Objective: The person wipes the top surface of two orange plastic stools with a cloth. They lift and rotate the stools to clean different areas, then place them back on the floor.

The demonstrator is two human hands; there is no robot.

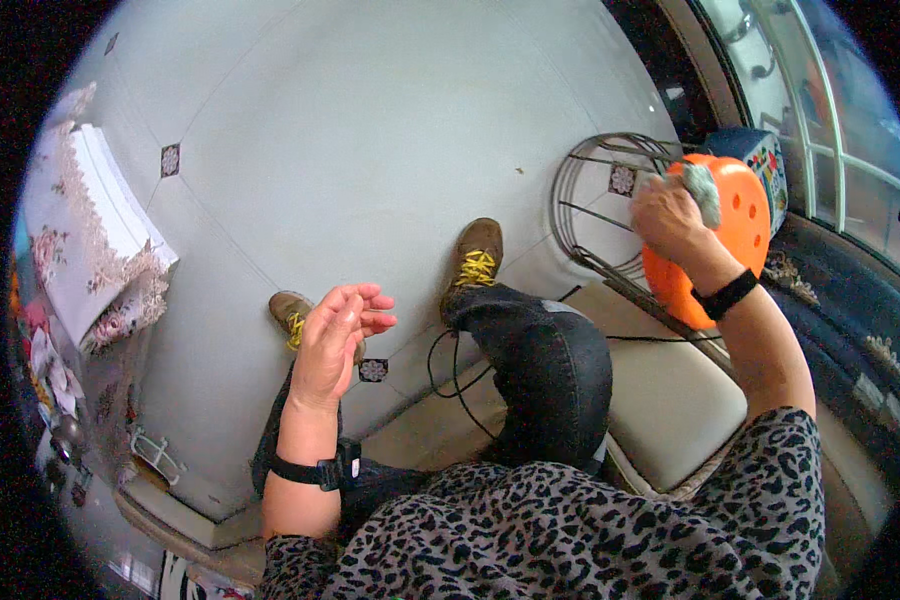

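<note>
My right hand (666, 216) grips a grey-green cloth (700, 196) against the orange plastic seat (742, 236) of a stool. Several round holes show in the seat. The stool lies tipped on its side, its metal legs and ring-shaped base (566, 196) pointing to the left. Above the floor and in front of my left thigh, my left hand (336, 337) is raised with nothing in it, fingers slightly curled and apart. Part of the seat is hidden behind my right hand and forearm.
A cream cushioned seat (667, 405) is beside my right leg, with a black cable (456, 375) nearby. At left, a table wears a flowered lace cloth (60, 247). A dark blue box (769, 169) stands behind the stool, by a glazed door (825, 112). Tiled floor (360, 150) spreads ahead.
</note>
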